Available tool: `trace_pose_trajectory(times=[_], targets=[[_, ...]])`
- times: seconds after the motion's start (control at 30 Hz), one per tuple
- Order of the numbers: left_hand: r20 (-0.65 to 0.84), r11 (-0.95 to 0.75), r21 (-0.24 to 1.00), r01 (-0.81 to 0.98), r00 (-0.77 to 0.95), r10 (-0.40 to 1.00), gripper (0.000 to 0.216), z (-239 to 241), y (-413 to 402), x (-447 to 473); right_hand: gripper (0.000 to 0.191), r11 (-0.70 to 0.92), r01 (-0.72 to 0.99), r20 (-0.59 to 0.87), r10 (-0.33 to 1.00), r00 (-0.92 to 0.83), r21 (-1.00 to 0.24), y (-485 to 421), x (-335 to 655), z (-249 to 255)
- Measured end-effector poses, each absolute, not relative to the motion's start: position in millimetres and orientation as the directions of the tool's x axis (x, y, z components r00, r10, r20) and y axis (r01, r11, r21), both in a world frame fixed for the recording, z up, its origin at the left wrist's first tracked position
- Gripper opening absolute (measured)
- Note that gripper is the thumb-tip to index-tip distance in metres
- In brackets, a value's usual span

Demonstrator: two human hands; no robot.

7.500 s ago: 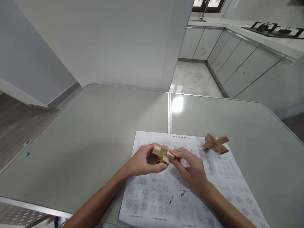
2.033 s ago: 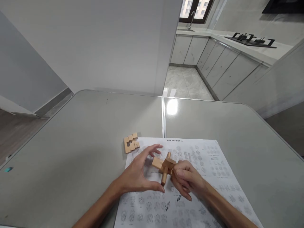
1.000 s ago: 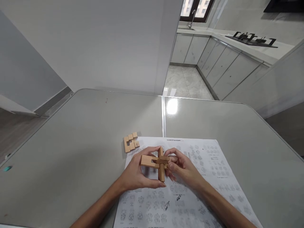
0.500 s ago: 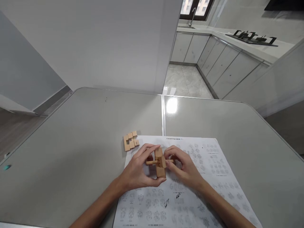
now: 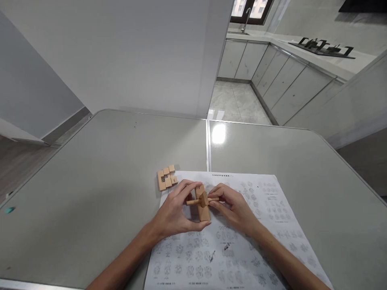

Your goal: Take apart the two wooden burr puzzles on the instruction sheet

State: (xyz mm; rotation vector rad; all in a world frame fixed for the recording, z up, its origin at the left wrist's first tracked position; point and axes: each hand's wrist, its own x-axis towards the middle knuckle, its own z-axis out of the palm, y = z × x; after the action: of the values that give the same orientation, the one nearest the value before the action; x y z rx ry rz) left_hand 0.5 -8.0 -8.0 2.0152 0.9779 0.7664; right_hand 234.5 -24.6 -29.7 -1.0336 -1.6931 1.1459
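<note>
Both of my hands hold one darker wooden cross-shaped puzzle (image 5: pixel 202 202) just above a printed sheet of diagrams (image 5: pixel 242 249). My left hand (image 5: pixel 175 211) pinches it from the left, thumb under and fingers over the top. My right hand (image 5: pixel 234 207) grips its right end with curled fingers. A lighter puzzle of small wooden blocks (image 5: pixel 166 177) lies flat on the grey table (image 5: pixel 90 193), at the sheet's upper left corner, a short way beyond my left hand.
A metal seam (image 5: pixel 207 145) runs down the table's middle to the sheet. A small teal object (image 5: pixel 9 210) lies near the table's left edge. A white wall panel stands beyond the far edge, with kitchen cabinets (image 5: pixel 281 84) to the right.
The light block puzzle I first held now lies on the table at the left. The darker cross puzzle, earlier on the sheet's right, is in both hands and has been turned over the last second.
</note>
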Motion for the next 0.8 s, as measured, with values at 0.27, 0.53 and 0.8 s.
trace_pose_trajectory(times=[0.27,0.53,0.8], targets=[[0.229,-0.441,0.817,0.371,0.493,0.839,0.087,-5.7,-9.0,1.3,0.009,0.299,0.228,0.203,0.908,-0.366,-0.927,-25.0,237.0,-22.4],[0.231,-0.401,0.869,0.289,0.479,0.847,0.100,-0.7,-7.8,1.2,0.016,0.035,0.032,0.020,0.919,-0.393,-0.999,-34.3,228.9,-27.9],[0.224,-0.338,0.926,0.169,0.477,0.850,0.101,-2.5,-10.1,0.8,0.034,0.120,-0.008,0.114,0.920,-0.375,-0.993,-30.3,235.1,-11.2]])
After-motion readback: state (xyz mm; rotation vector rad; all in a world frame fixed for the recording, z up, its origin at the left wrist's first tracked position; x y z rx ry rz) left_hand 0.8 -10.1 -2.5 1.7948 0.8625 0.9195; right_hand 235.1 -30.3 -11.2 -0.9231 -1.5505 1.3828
